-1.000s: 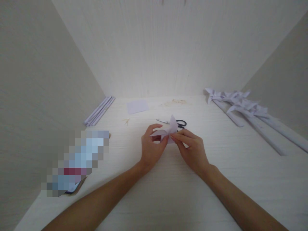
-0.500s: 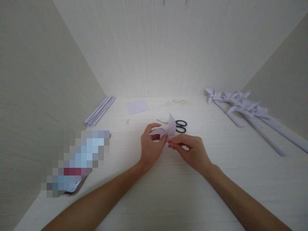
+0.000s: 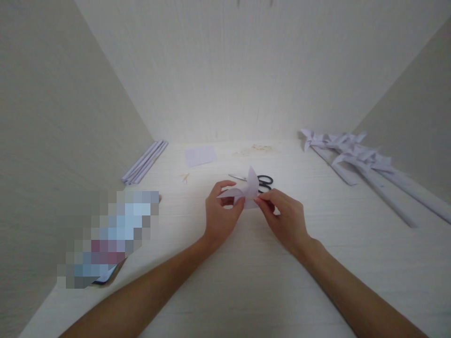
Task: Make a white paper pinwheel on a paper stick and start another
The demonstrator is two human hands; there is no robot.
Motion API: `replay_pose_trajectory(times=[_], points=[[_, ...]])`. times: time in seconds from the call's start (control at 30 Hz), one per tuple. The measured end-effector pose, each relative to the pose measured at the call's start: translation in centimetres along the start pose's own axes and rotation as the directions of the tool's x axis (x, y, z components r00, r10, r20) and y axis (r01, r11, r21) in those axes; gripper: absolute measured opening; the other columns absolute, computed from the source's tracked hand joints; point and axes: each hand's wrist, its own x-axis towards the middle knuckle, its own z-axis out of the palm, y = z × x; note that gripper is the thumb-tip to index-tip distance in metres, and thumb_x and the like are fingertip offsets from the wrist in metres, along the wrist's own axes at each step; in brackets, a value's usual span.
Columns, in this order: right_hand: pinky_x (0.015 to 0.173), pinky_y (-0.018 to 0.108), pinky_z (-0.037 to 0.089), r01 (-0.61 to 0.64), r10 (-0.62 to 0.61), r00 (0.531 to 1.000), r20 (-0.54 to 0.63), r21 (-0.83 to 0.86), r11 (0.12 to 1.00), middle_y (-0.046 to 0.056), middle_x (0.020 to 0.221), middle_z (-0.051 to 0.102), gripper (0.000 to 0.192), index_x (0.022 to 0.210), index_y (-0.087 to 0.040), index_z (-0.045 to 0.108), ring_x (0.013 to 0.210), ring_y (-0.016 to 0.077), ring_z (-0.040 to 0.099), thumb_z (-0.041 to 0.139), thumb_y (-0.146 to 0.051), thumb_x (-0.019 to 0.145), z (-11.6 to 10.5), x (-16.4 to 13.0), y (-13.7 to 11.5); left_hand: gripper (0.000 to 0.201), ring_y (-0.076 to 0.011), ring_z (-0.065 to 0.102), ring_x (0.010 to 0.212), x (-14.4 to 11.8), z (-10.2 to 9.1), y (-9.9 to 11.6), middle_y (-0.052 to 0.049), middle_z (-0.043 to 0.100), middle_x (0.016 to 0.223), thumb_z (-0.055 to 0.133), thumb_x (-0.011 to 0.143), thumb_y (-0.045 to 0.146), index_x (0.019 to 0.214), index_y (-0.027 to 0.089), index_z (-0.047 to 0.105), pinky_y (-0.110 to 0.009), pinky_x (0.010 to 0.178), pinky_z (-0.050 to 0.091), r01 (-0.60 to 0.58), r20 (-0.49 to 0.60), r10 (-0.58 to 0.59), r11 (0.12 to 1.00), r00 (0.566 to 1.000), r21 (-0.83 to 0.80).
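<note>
A partly folded white paper pinwheel (image 3: 251, 184) is raised above the table, with one blade standing up and another pointing left. My left hand (image 3: 225, 211) grips it, thumb in front and fingers curled behind. At the paper's lower right edge, my right hand (image 3: 282, 211) pinches with thumb and forefinger; whether a thin stick is also between them I cannot make out. Just behind the paper lie scissors (image 3: 265, 180) with black handles, partly covered by the pinwheel and my right hand.
Toothpicks (image 3: 185, 178) and a white paper sheet (image 3: 201, 156) lie at the back left. Rolled paper sticks (image 3: 145, 162) rest by the left wall, above a blurred-out phone (image 3: 114, 239). Finished paper pinwheels (image 3: 362, 152) on sticks are piled at right. Small pale bits (image 3: 261, 148) lie near the back wall.
My right hand has shifted slightly right and up along the pinwheel, uncovering its lower flap and covering part of the scissors' handles. My left hand keeps its grip almost unmoved.
</note>
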Motion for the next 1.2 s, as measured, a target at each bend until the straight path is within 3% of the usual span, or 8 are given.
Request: replay_pose_trajectory(times=[0.17, 0.37, 0.57, 0.73, 0.97, 1.2], points=[[0.057, 0.021, 0.042, 0.029, -0.03, 0.999, 0.045, 0.034, 0.999, 0.003, 0.068, 0.059, 0.012, 0.076, -0.016, 0.056, 0.062, 0.012, 0.054, 0.045, -0.013, 0.08, 0.34, -0.26, -0.01, 0.032, -0.011, 0.06, 0.053, 0.2, -0.03, -0.01, 0.003, 0.059, 0.063, 0.061, 0.058, 0.013, 0.087, 0.017, 0.049, -0.019, 0.05, 0.048, -0.001, -0.034, 0.001, 1.0, 0.999, 0.003], [0.048, 0.02, 0.038, -0.021, 0.021, 1.0, 0.009, -0.018, 1.0, 0.001, 0.055, 0.052, 0.016, 0.065, -0.016, 0.054, 0.05, 0.0108, 0.049, 0.049, -0.02, 0.08, 0.42, -0.35, -0.48, 0.032, -0.0114, 0.06, 0.055, 0.12, 0.03, 0.16, 0.002, 0.06, 0.066, 0.061, 0.058, 0.013, 0.087, 0.017, 0.05, -0.02, 0.052, 0.049, 0.005, -0.014, -0.004, 1.0, 1.0, 0.007], [0.057, 0.02, 0.041, -0.002, 0.002, 1.0, 0.005, 0.041, 0.999, 0.004, 0.067, 0.059, 0.011, 0.073, -0.014, 0.057, 0.063, 0.0118, 0.054, 0.048, -0.012, 0.079, 0.62, -0.38, -0.21, 0.032, -0.0117, 0.06, 0.056, 0.2, -0.01, 0.08, 0.002, 0.06, 0.066, 0.061, 0.058, 0.012, 0.086, 0.017, 0.049, -0.02, 0.052, 0.049, 0.009, -0.028, -0.01, 1.0, 1.0, -0.01], [0.048, 0.021, 0.037, -0.049, 0.049, 0.999, 0.018, -0.017, 0.999, 0.0, 0.054, 0.052, 0.018, 0.062, -0.015, 0.054, 0.049, 0.0102, 0.047, 0.052, -0.022, 0.078, 0.55, -0.28, -0.25, 0.031, -0.0118, 0.061, 0.055, 0.15, -0.01, 0.09, 0.002, 0.06, 0.067, 0.062, 0.058, 0.013, 0.087, 0.017, 0.05, -0.02, 0.052, 0.049, 0.009, -0.01, -0.008, 1.0, 1.0, 0.011], [0.051, 0.021, 0.037, -0.056, 0.055, 0.997, 0.048, 0.018, 0.998, 0.002, 0.06, 0.053, 0.014, 0.064, -0.015, 0.054, 0.056, 0.0113, 0.048, 0.05, -0.014, 0.078, 0.75, -0.49, -0.08, 0.031, -0.0115, 0.06, 0.056, 0.17, -0.04, 0.04, 0.002, 0.06, 0.067, 0.061, 0.058, 0.013, 0.087, 0.017, 0.051, -0.02, 0.052, 0.049, -0.007, -0.025, 0.008, 0.999, 1.0, 0.034], [0.048, 0.021, 0.034, -0.063, 0.064, 0.997, 0.042, -0.029, 0.998, 0.0, 0.054, 0.051, 0.021, 0.06, -0.016, 0.052, 0.049, 0.0104, 0.045, 0.05, -0.023, 0.079, 0.48, -0.24, -0.32, 0.03, -0.011, 0.061, 0.057, 0.04, 0.04, 0.08, 0.001, 0.061, 0.069, 0.06, 0.059, 0.013, 0.087, 0.017, 0.051, -0.019, 0.053, 0.049, -0.03, 0.004, 0.03, 0.998, 1.0, 0.051]])
